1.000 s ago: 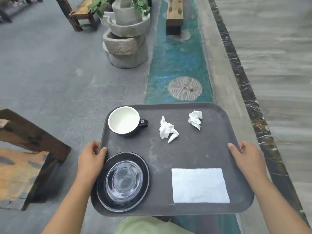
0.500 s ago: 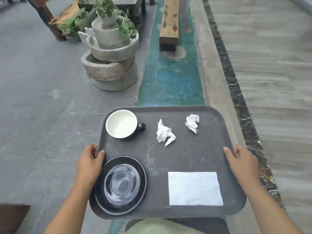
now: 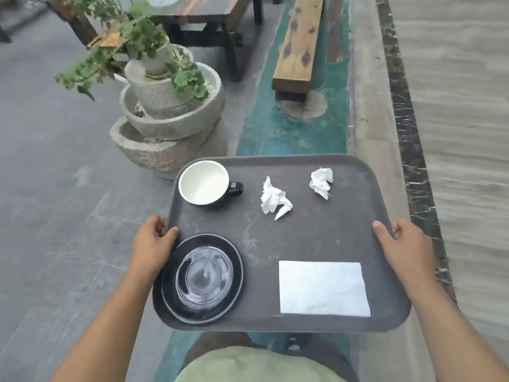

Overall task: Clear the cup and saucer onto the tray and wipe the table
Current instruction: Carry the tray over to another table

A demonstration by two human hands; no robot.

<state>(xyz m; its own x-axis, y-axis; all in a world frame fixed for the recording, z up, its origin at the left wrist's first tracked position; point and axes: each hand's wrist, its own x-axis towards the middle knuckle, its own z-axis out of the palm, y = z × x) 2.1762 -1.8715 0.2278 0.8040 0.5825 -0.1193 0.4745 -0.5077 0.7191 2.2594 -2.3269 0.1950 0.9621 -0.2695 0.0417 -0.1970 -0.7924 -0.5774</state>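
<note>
A dark grey rectangular plastic tray [image 3: 325, 232] holds a black cup with white inside [image 3: 205, 183] at its far-left corner, a glossy black saucer [image 3: 202, 277] near-left, two crumpled white tissues [image 3: 274, 199] at its far side, and a flat white napkin [image 3: 323, 288] near-right. The left hand [image 3: 153, 242] and right hand [image 3: 400, 242] clamp the tray's side rims, thumbs on top.

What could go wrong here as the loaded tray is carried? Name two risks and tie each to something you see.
1. The cup stands loose on the tray, off its saucer; a tilt could slide or tip it.
2. The stone planter sits just ahead on the left; the tray's edge might clip it.
</note>
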